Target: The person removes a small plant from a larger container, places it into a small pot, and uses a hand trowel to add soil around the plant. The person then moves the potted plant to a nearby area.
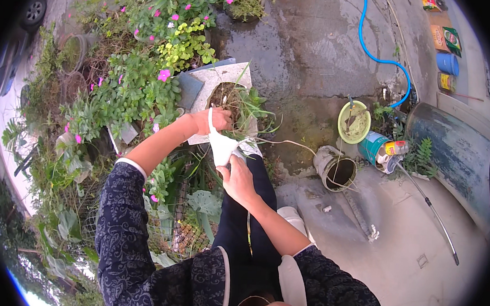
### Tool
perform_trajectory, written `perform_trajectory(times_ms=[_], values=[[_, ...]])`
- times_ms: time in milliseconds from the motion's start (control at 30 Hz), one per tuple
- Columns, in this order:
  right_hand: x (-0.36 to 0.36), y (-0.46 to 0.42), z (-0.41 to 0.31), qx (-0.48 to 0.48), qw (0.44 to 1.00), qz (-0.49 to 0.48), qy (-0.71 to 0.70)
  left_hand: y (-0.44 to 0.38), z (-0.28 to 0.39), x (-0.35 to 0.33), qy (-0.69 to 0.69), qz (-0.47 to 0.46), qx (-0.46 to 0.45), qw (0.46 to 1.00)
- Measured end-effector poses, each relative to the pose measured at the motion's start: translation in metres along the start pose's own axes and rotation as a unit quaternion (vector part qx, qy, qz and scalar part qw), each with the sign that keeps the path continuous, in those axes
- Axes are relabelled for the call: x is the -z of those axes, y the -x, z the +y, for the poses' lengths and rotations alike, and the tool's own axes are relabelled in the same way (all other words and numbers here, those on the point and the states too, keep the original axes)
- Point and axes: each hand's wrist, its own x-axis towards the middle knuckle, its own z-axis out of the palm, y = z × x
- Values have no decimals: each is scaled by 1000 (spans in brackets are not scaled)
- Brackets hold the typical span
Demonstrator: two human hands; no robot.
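Note:
In my right hand [239, 179] is a white plastic watering can [221, 147] with a thin spout pointing away from me. Just beyond it, my left hand [216, 120] reaches over a pale square planter [204, 93]. Its fingers are at the dark soil [225, 94] in the round opening, partly behind the spout. Whether they grip anything cannot be seen. Long grassy leaves [247, 111] grow from the right side of the soil and hang over the rim.
Pink-flowered plants [140, 81] crowd the left. To the right stand a dirty bucket [335, 168], a yellow-green basin [354, 122], a teal bucket [372, 147] holding containers, and a large weathered barrel [452, 159]. A blue hose [374, 58] crosses the wet concrete; a metal pole [433, 208] lies nearer.

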Motion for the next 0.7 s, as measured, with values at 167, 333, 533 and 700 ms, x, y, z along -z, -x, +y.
perform_trajectory(times_ms=[167,333,533,700], values=[[2,0,-3,-18,1000,-11,-17,15,-10,-4,-8,15,66,998],[1,0,-4,-7,1000,-5,-7,58,-16,-36,95,266,159,946],[1,2,-4,0,1000,-8,5,54,16,-67,166,464,318,810],[1,0,0,17,1000,-2,2,39,33,-98,458,586,348,570]])
